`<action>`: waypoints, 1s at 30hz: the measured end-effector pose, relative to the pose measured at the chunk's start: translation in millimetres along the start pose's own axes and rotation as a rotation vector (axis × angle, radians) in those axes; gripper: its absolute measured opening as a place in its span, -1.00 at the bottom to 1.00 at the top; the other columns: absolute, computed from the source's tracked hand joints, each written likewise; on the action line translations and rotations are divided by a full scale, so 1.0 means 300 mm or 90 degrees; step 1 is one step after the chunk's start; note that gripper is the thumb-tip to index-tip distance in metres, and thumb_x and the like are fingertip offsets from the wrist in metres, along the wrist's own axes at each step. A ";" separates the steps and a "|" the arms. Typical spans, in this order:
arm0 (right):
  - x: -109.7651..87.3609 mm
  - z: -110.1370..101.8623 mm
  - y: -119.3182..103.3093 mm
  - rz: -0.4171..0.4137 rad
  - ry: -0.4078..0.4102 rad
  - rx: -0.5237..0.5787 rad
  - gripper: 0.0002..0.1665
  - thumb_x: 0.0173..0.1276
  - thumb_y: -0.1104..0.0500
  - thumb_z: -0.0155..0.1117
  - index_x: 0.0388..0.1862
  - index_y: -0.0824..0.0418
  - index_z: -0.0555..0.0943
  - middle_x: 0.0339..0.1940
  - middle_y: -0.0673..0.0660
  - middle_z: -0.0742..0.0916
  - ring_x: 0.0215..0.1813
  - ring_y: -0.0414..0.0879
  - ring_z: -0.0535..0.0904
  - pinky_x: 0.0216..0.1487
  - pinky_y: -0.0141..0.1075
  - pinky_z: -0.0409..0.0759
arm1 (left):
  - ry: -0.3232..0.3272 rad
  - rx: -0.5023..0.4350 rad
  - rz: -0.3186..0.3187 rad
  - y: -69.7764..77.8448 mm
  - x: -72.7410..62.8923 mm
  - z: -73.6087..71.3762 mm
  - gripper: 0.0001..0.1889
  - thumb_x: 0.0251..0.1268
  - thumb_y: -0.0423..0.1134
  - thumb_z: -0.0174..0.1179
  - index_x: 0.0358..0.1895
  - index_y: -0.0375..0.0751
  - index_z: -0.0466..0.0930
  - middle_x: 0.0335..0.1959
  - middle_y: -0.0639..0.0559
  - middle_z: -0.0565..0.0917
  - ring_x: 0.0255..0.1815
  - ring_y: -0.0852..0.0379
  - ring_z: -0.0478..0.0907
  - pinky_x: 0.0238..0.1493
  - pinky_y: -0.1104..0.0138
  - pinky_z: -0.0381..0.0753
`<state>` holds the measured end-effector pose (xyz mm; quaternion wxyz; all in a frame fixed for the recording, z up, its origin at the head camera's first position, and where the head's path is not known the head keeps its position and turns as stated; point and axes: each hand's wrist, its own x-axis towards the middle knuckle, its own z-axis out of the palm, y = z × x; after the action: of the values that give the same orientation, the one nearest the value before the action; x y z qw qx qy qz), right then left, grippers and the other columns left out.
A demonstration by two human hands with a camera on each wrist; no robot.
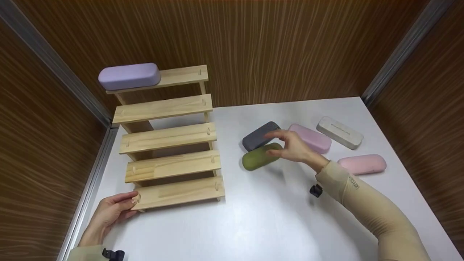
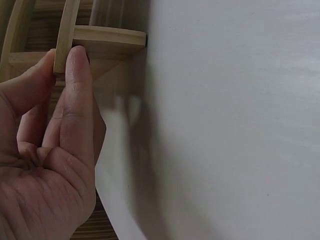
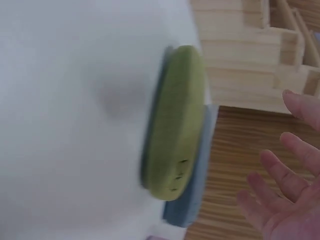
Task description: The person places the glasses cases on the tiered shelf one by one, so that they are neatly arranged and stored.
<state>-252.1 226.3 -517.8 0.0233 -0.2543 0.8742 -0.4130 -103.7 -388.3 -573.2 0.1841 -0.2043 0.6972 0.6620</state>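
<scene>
My left hand (image 1: 112, 212) pinches the left end of the lowest board of a stepped wooden shelf rack (image 1: 177, 192). In the left wrist view the thumb and fingers (image 2: 78, 75) lie on either side of that board's end. Over on the right, my right hand (image 1: 291, 146) hovers at a green glasses case (image 1: 255, 159), thumb and fingers spread apart and nothing held. The right wrist view shows this green case lying apart from the fingers. Right behind it lies a dark grey glasses case (image 1: 259, 137), partly covered by my fingertips in the head view.
A purple glasses case (image 1: 128, 76) sits at the left of the rack's top board. Right of my hand lie a mauve case (image 1: 311, 139), a whitish case with lettering (image 1: 339, 132) and a pink case (image 1: 364, 164), partly behind my sleeve. Wood-grain panels (image 1: 275, 50) enclose the white table (image 1: 253, 221).
</scene>
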 end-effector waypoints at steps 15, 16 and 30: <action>-0.012 0.080 0.122 0.022 -0.044 -0.027 -0.31 0.16 0.25 0.81 0.29 0.32 0.80 0.36 0.37 0.80 0.42 0.38 0.70 0.54 0.30 0.70 | 0.006 -0.013 -0.003 -0.003 0.001 0.007 -0.61 0.57 -0.47 0.34 -0.12 0.24 0.92 -0.17 0.37 0.84 -0.11 0.35 0.80 -0.05 0.43 0.94; -0.011 0.083 0.128 0.024 -0.047 -0.026 -0.31 0.16 0.25 0.81 0.29 0.30 0.81 0.39 0.38 0.79 0.45 0.38 0.69 0.55 0.30 0.69 | 0.009 -0.014 -0.002 -0.003 0.000 0.008 -0.62 0.57 -0.48 0.34 -0.11 0.23 0.92 -0.17 0.38 0.84 -0.12 0.35 0.80 -0.05 0.43 0.94; -0.017 0.103 0.164 0.022 -0.041 -0.050 -0.36 0.07 0.32 0.83 0.20 0.17 0.89 0.39 0.39 0.79 0.44 0.42 0.68 0.54 0.31 0.69 | 0.021 -0.001 0.001 -0.003 0.000 0.010 -0.69 0.56 -0.45 0.38 -0.01 0.15 0.92 -0.17 0.37 0.85 -0.15 0.35 0.82 -0.06 0.42 0.95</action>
<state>-260.8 232.7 -575.2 0.0485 -0.2529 0.8928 -0.3695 -103.2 -385.4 -574.0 0.1721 -0.2148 0.6996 0.6594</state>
